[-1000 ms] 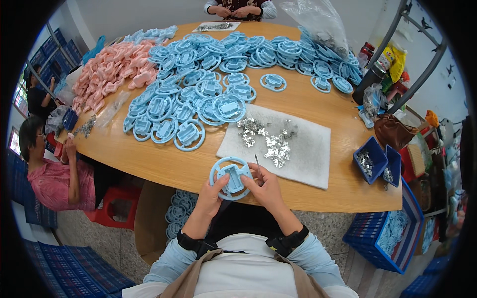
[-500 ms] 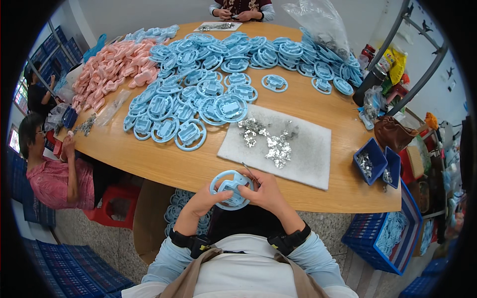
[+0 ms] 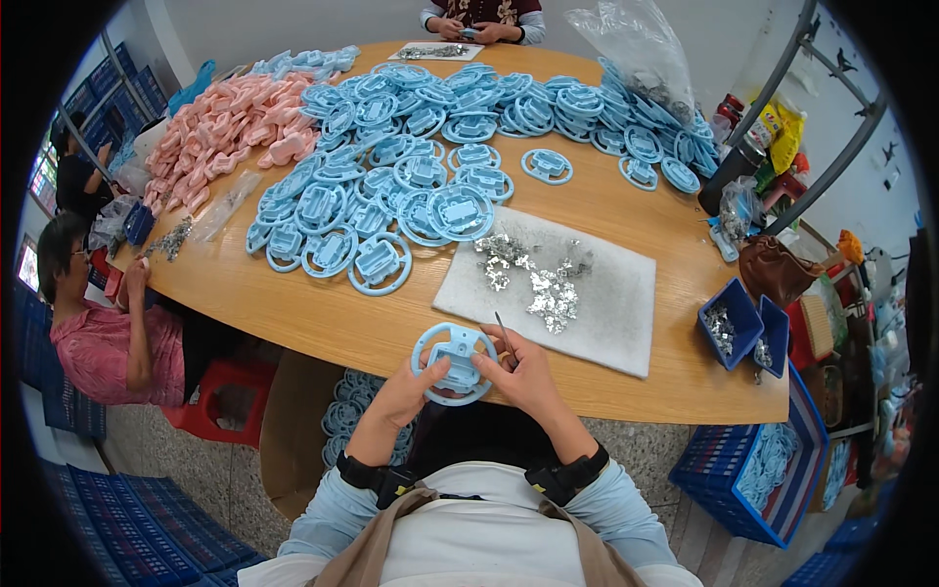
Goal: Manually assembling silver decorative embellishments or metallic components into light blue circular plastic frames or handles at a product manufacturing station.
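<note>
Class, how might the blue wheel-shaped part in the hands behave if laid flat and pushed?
The blue wheel-shaped part seems stiff: its rim looks round between the left hand and right hand. Its open gaps suggest lightness. Its wide ring would probably slide rather than tip.

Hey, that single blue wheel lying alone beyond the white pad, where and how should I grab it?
Take the blue wheel by the near edge of its rim, probably from your own side and slightly above: it lies flat, apart from the pile, and that edge faces you. Pinching there looks easiest because the rim is thin, with a gap before its broader middle.
</note>
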Available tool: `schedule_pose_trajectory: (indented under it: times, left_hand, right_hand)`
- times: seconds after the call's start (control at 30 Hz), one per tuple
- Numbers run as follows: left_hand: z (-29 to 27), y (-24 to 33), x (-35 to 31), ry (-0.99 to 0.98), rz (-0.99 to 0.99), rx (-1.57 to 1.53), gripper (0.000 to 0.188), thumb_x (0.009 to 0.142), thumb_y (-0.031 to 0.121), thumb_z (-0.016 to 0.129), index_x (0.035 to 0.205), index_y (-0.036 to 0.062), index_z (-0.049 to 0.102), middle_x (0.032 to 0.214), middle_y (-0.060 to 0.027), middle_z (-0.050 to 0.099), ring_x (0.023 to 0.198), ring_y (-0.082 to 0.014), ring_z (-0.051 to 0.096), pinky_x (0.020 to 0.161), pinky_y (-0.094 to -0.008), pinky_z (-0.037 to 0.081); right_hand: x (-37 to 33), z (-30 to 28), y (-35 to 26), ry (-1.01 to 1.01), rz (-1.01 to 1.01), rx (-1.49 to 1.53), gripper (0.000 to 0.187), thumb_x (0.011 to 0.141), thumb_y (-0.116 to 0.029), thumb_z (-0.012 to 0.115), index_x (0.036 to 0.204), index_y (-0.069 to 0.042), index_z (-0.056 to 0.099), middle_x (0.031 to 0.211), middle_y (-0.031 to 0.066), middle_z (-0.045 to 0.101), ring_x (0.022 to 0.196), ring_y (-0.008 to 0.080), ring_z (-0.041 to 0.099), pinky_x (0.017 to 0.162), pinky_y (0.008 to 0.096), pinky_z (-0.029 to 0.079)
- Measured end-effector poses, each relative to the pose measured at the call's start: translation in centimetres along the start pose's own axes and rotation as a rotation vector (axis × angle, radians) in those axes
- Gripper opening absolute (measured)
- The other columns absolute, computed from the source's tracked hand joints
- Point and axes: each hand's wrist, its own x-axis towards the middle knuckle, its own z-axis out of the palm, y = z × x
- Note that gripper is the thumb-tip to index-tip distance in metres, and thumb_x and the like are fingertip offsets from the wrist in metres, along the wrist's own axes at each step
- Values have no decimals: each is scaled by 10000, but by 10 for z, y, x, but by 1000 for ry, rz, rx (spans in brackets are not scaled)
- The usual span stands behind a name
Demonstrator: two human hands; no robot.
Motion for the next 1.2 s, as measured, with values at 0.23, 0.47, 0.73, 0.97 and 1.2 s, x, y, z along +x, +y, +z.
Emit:
schedule_pose_trajectory:
  times: [0.23, 0.47, 0.73, 0.97, 1.2]
  left_hand:
    - [-1, -2, 0, 37, 18, -81, 411, 882, 311, 571, 1158, 20, 486, 1010, -82, 605, 873, -152, 618, 687, -278, 549]
    - [-7, -5, 1, 42, -25, -91, 385, 890, 288, 560, 1158, 22, 486, 999, -73, 606, 854, -139, 616, 669, -267, 546]
    - [-3, -5, 0, 56, -10, -83, 363, 897, 268, 553, 1158, 25, 485, 1024, -64, 598, 876, -133, 610, 695, -277, 542]
    - [-10, -11, 2, 46, 5, -55, 347, 904, 253, 543, 1154, 17, 494, 1025, -58, 598, 886, -127, 603, 730, -277, 530]
    - [-7, -8, 1, 61, -11, -18, 365, 934, 314, 465, 1145, 19, 508, 1004, -62, 606, 877, -125, 602, 741, -265, 511]
  right_hand:
    - [-3, 0, 3, -27, 53, 77, 493, 763, -189, 698, 1172, 29, 532, 690, -21, 535, 552, 18, 383, 480, 179, 304]
    - [-4, 0, 1, -28, 27, 72, 454, 787, -153, 681, 1184, 8, 532, 652, -74, 454, 551, -2, 353, 477, 175, 278]
    - [-6, 2, 17, -26, 26, 75, 472, 787, -164, 689, 1191, 18, 527, 663, -77, 449, 566, 1, 359, 488, 172, 286]
    - [-7, 1, 20, -41, 34, 105, 424, 798, -154, 681, 1159, 18, 541, 669, -76, 448, 569, 1, 363, 489, 172, 291]
    - [-6, 1, 29, -53, 21, 129, 420, 798, -148, 680, 1158, 15, 539, 689, -73, 467, 570, 0, 366, 493, 166, 294]
